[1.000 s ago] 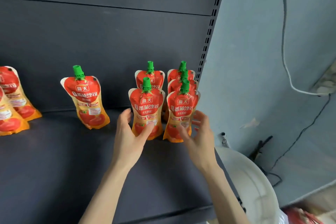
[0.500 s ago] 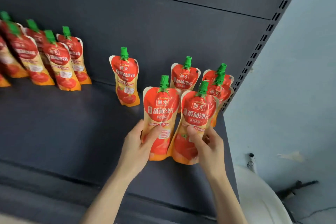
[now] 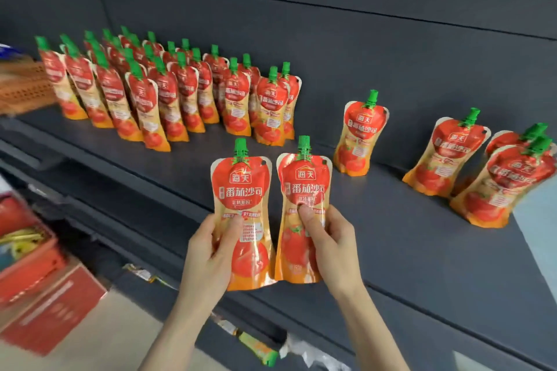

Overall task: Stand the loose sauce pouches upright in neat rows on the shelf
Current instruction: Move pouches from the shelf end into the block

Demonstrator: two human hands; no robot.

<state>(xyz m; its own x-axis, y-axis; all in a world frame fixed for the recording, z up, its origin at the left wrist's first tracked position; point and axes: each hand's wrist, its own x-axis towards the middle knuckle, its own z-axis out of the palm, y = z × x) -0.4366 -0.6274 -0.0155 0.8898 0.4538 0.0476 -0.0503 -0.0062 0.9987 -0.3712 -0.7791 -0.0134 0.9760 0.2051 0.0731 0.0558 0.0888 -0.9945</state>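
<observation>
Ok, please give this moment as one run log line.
left hand: grips left pouch; right hand: grips right pouch; both pouches upright, side by side; neat rows: far left on shelf; loose pouches: right

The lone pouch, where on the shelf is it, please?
Head view: lone pouch stands right of centre, between the packed rows and the right-hand cluster.

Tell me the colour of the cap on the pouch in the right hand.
Green plastic cap, head view.

Red-and-orange pouches (image 3: 241, 214) with green caps (image 3: 240, 146) stand on a dark grey shelf (image 3: 422, 250).
</observation>
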